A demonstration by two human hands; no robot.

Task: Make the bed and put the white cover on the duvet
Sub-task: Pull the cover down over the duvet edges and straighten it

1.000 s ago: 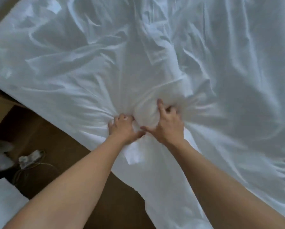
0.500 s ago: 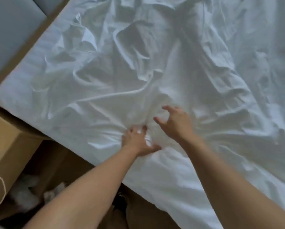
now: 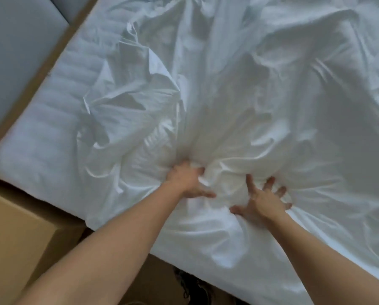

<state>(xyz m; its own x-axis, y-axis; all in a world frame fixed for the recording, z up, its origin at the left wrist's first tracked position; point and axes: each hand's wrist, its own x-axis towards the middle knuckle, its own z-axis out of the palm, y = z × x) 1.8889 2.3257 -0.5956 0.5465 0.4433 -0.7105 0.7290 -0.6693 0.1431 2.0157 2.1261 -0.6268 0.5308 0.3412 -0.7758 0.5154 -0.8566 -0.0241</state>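
The bed (image 3: 52, 133) fills most of the view, its quilted mattress top bare to the left of the fingers and running on to the rounded corner. Over the rest lies the white cover (image 3: 283, 102), crumpled, spread away from the fingers and out to their right, with its near part falling over the bed edge below the wrists. Its long axis appears to run from the fingers straight up the bed, since the deepest ridges fan out from them in that direction, but its ends are out of view. The task looks early to middling: the cloth is on the bed but bunched, nothing is smoothed or squared, and I cannot tell whether the duvet is inside it. Pulling it flat and lining up the corners still seems to be ahead. A cardboard box (image 3: 14, 238) stands beside the bed, left of and below the forearms. The left hand (image 3: 187, 183) has its fingers (image 3: 195, 170) curled into a gathered fold, holding it. Just right of it, the right hand (image 3: 261, 203) lies spread wide, pressing the cloth down.
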